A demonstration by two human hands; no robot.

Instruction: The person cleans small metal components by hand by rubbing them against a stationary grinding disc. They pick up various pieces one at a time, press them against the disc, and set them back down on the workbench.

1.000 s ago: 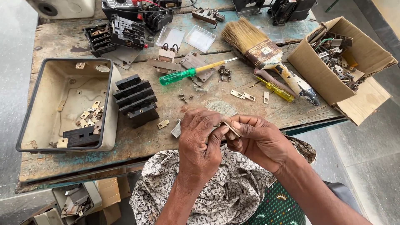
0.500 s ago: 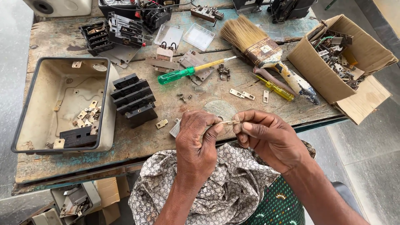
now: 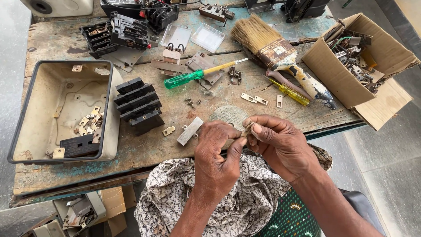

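Note:
Both my hands meet over the front edge of a worn wooden workbench [image 3: 175,145]. My left hand [image 3: 218,153] and my right hand [image 3: 280,142] pinch the same small brass metal strip [image 3: 247,130] between their fingertips. A grey metal bar [image 3: 190,131] lies on the bench just left of my left hand. A patterned cloth [image 3: 228,197] covers my lap below the hands.
A beige switch-box housing [image 3: 26,131] with small brass contacts sits at the left, a black terminal block [image 3: 139,105] beside it. A green-handled screwdriver [image 3: 188,78], a paintbrush [image 3: 274,44], a yellow screwdriver [image 3: 289,93] and a cardboard box [image 3: 381,48] of parts lie further back and right.
The hands have shifted slightly right and turned the small strip between the fingertips; it now shows more plainly between thumb and fingers. Nothing on the bench has moved.

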